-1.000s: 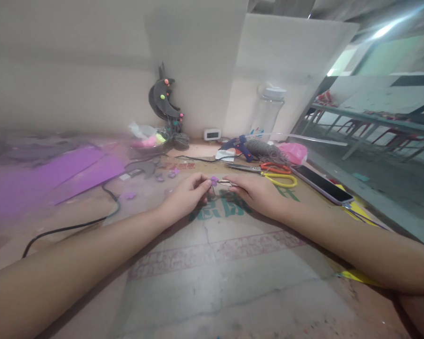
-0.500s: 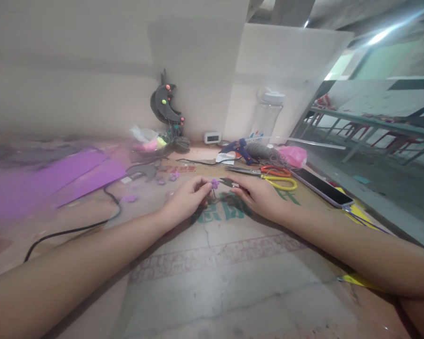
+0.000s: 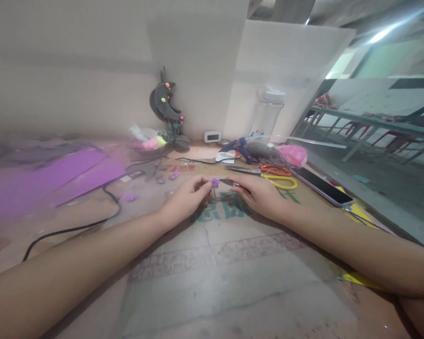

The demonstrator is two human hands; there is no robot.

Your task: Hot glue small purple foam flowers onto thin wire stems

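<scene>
Cardboard-covered workbench (image 3: 212, 282): at its centre your left hand (image 3: 185, 200) pinches a small purple foam flower (image 3: 215, 182) while your right hand (image 3: 259, 195) closes around small metal snips (image 3: 228, 181); the flower looks light, soft and crushable, so grip its edge gently.

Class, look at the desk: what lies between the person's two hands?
In the head view, a small purple flower piece, pinched by the left hand, and the tips of small snips held by the right hand.
</scene>
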